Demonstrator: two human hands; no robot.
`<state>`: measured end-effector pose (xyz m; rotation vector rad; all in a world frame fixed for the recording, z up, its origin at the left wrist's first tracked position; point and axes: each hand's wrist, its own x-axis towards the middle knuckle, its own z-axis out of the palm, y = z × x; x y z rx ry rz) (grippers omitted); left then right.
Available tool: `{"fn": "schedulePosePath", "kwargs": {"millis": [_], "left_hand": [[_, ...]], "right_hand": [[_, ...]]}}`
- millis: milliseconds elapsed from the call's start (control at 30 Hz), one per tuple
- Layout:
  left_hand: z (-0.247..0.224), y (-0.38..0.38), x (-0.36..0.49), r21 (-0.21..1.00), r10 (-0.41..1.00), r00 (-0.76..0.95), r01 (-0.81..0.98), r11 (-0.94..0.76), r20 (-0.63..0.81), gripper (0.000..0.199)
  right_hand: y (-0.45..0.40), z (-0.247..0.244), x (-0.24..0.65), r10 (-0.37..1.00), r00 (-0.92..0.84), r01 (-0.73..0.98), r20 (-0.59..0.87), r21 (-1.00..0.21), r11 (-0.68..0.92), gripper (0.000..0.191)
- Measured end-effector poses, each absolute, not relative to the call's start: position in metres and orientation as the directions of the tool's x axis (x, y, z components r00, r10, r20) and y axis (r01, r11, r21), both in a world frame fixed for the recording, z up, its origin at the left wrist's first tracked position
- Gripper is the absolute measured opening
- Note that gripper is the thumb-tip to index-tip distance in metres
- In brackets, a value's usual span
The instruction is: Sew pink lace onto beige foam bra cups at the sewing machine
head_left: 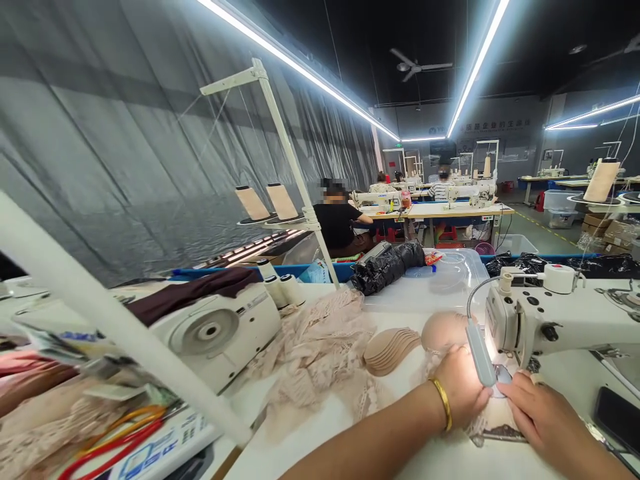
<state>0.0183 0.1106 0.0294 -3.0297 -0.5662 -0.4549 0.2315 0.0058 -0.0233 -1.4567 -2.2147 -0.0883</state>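
At the white sewing machine [530, 320], my left hand [463, 380] is closed on a beige bra piece. The piece's moulded cup [444, 330] bulges out behind the knuckles. My right hand [543, 410] has its fingers bent over the same work at the needle area and pinches its edge. A grey gooseneck lamp [480, 353] hides some of the left fingertips and lights the spot. Lace trim [483, 427] hangs out below the hands. Left of them lie a stack of beige cup pads [393, 350] and a heap of beige lace fabric [325, 340].
A black phone [613, 417] lies at the right. Beyond the table stands a clear plastic bin [430, 287] with a black plastic-wrapped bundle [387, 267]. Red-and-yellow-handled scissors [120, 440] are at the lower left, near a thread stand pole [295, 160]. A person in black [337, 220] sits ahead.
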Motion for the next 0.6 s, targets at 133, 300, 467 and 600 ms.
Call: {"fn": "schedulePosePath", "kwargs": {"millis": [133, 300, 467, 600], "left_hand": [[0.03, 0.115, 0.026, 0.084, 0.382, 0.892, 0.373, -0.924, 0.243, 0.006], [0.036, 0.109, 0.0, 0.204, 0.444, 0.864, 0.402, -0.892, 0.238, 0.024], [0.031, 0.041, -0.051, 0.578, 0.464, 0.824, 0.216, -0.787, 0.324, 0.037], [0.017, -0.017, -0.067, 0.996, 0.655, 0.754, -0.083, 0.025, 0.046, 0.029]], "right_hand": [[0.006, -0.026, 0.232, 0.866, -0.256, 0.861, 0.429, -0.307, 0.406, 0.034], [-0.006, -0.021, 0.212, 0.873, -0.224, 0.816, 0.434, -0.406, 0.411, 0.031], [-0.018, -0.018, 0.164, 0.987, 0.067, 0.22, 0.147, -0.967, 0.129, 0.057], [-0.031, -0.007, 0.131, 0.985, 0.154, -0.056, 0.078, -0.995, 0.087, 0.069]]}}
